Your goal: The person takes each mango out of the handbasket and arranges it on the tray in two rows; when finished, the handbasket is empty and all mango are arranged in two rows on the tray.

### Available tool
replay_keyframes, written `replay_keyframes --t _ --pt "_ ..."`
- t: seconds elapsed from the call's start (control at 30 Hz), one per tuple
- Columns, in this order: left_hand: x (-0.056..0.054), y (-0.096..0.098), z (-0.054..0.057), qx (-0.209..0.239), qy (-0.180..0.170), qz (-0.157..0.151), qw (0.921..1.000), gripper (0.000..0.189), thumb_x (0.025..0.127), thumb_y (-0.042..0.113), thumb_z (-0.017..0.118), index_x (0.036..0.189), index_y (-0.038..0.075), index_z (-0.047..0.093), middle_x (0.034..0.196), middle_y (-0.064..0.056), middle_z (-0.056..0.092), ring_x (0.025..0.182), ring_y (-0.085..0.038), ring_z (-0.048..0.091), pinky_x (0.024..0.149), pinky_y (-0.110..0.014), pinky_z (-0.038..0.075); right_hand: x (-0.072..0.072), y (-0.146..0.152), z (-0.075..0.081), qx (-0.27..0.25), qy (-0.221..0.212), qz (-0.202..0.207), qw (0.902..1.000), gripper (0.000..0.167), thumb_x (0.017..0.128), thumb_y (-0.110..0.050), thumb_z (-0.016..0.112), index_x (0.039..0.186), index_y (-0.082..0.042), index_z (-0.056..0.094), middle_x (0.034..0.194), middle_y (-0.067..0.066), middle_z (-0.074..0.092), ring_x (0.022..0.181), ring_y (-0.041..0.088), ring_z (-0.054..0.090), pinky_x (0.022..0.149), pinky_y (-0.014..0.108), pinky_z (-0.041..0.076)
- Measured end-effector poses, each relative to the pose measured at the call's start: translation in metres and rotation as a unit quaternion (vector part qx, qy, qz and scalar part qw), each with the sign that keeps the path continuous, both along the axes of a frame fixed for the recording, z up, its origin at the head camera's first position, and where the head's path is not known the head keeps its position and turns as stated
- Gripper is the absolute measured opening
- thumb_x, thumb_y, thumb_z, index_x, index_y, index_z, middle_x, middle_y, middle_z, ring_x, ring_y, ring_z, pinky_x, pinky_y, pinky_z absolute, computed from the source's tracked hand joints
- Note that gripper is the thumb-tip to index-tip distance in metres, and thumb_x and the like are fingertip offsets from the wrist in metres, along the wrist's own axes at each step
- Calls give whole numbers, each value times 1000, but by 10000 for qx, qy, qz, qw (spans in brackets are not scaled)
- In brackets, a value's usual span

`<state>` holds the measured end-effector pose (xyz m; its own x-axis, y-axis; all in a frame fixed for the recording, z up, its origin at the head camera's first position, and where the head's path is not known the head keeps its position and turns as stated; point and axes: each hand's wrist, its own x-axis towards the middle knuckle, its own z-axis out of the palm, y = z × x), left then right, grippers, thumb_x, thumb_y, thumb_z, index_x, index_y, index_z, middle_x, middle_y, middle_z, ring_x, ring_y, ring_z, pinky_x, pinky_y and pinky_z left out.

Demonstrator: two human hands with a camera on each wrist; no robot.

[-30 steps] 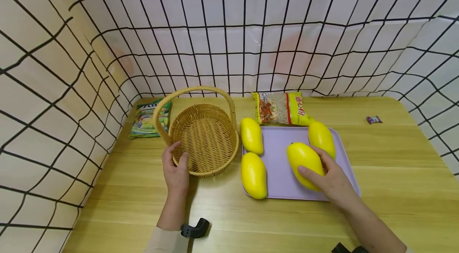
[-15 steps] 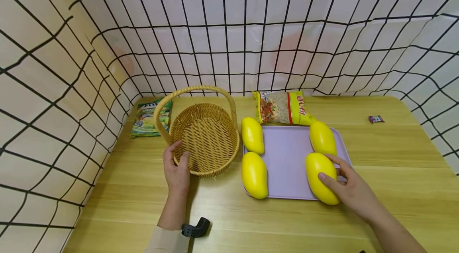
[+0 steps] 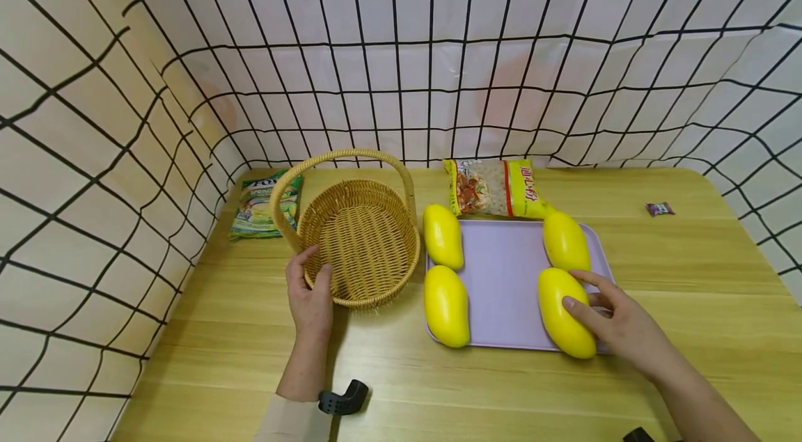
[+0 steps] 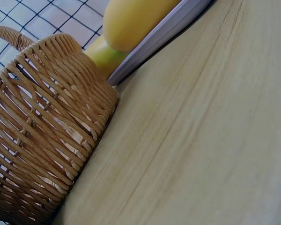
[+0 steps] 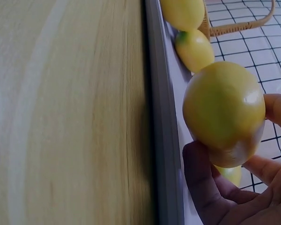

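A round wicker basket (image 3: 360, 247) with a tall arched handle stands on the left part of the table. My left hand (image 3: 310, 303) holds its near left rim, thumb over the edge. On the lilac tray (image 3: 501, 289) lie several yellow mangoes. Two of them, a far mango (image 3: 442, 237) and a near mango (image 3: 446, 306), line the left side. Another mango (image 3: 566, 240) is at the far right corner. At the near right corner my right hand (image 3: 620, 324) grips a mango (image 3: 564, 313) between thumb and fingers. The right wrist view shows this gripped mango (image 5: 224, 112) end-on.
A green snack packet (image 3: 266, 205) lies left of the basket. Behind the tray is a yellow-ended clear bag (image 3: 495, 188) of pale food. A small purple wrapped sweet (image 3: 660, 209) lies far right. White walls with a black grid (image 3: 432, 66) enclose the wooden table (image 3: 407, 386).
The gripped mango has gone right and toward me, from over the tray's middle to its near right corner, mostly in the first half second. My left hand has stayed on the basket rim.
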<state>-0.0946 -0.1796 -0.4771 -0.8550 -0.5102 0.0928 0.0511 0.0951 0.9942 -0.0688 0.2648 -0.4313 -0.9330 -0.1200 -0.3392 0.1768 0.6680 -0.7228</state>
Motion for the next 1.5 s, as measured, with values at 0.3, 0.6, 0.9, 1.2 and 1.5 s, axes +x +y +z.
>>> replay_keyframes --t 0.3,0.6,0.9,1.2,1.5 --pt "-1 0 0 -15 66 -21 10000 38 95 3 58 133 2 58 149 -14 43 145 -26 34 118 -49 27 -2 0 0 321 36 38 9995 74 101 -56 54 158 -15 34 140 32 49 115 40 59 76 37 53" --pt "-2 1 0 -41 93 17 9999 38 95 4 58 133 3 58 148 -14 43 143 -27 37 116 -47 29 -3 2 2 625 5 -6 9980 79 99 -61 54 158 -12 34 142 35 48 116 44 59 76 40 56" --pt "-1 1 0 -69 82 30 9999 37 95 4 59 132 4 60 148 -14 44 142 -26 38 115 -47 30 -4 2 -2 797 136 -28 9967 77 99 -62 52 155 -12 39 137 32 55 113 39 62 78 42 55" --pt "-1 1 -1 -145 87 127 9998 37 94 2 59 131 4 61 146 -15 45 140 -27 40 113 -46 32 -4 4 -4 837 95 -84 9964 78 99 -63 50 156 -11 38 136 32 56 109 35 61 76 37 53" --pt "0 1 0 -94 87 75 9999 37 94 2 59 132 3 60 147 -14 44 141 -26 39 113 -45 32 0 2 -3 677 159 -147 9975 77 100 -63 49 157 -12 37 138 31 57 109 35 64 72 32 55"
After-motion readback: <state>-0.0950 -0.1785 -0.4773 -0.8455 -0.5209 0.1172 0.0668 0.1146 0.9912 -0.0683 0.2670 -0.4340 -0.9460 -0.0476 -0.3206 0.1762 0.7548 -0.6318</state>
